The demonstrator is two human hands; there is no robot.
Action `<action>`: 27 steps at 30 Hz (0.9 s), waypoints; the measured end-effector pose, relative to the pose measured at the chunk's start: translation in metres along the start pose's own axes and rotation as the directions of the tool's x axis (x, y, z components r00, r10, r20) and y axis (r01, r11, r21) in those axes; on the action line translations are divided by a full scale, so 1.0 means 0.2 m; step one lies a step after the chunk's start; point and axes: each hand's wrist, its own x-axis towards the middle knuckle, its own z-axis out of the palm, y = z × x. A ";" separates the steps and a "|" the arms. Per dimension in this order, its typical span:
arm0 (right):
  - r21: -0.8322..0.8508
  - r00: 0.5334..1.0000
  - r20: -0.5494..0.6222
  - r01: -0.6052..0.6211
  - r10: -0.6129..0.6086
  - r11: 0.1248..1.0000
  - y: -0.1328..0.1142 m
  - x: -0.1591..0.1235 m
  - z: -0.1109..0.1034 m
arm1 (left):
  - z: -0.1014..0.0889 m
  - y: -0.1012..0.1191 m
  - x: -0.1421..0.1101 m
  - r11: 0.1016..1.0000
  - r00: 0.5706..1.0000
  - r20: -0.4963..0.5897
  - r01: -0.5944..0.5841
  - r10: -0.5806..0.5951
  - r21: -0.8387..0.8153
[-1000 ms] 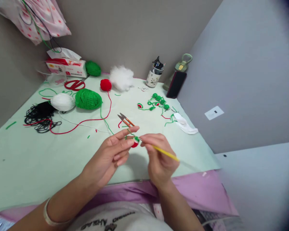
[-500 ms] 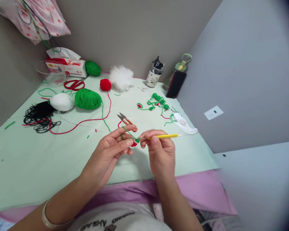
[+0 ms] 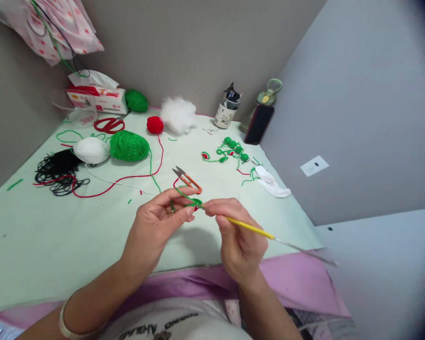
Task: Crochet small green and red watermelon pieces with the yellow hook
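Observation:
My left hand (image 3: 163,219) pinches a small green and red crochet piece (image 3: 197,203), and a strand of green yarn runs over its raised index finger. In my right hand (image 3: 239,233) is a crochet hook (image 3: 251,228) with a yellow handle, its tip at the edge of the piece. The hook's far metal end points down to the right. Just beyond the fingers lie orange thread snips (image 3: 187,179) with their blades apart. The green strand leads toward a large ball of green yarn (image 3: 129,146) at the left.
White yarn (image 3: 91,150), black yarn (image 3: 58,170) and red scissors (image 3: 109,125) lie at the left. Behind are a red yarn ball (image 3: 155,124) and white stuffing (image 3: 179,115). Small green crocheted pieces (image 3: 233,146), a phone (image 3: 259,124) and a pen cup (image 3: 226,113) stand right.
The hook has swung so its far end points lower and toward me, as my right hand turned. The crochet piece has tipped, showing more green and less red.

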 end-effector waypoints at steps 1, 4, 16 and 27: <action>-0.044 0.999 0.024 0.040 -0.039 0.998 0.00 0.00 0.00 | 0.00 0.00 0.00 0.999 1.000 -0.017 -0.022 0.022 0.034; -0.161 0.985 0.075 0.164 -0.153 0.973 -0.01 -0.02 0.00 | 0.01 -0.01 -0.01 0.988 0.993 -0.071 -0.089 0.099 0.128; -0.210 0.968 -0.010 0.244 -0.251 0.947 0.06 -0.05 0.08 | 0.04 -0.01 -0.01 0.973 0.960 -0.185 -0.185 0.208 0.138; -0.171 0.975 -0.055 0.204 -0.216 0.964 0.06 -0.06 0.12 | 0.02 0.04 -0.01 0.984 0.978 -0.143 -0.135 0.151 0.112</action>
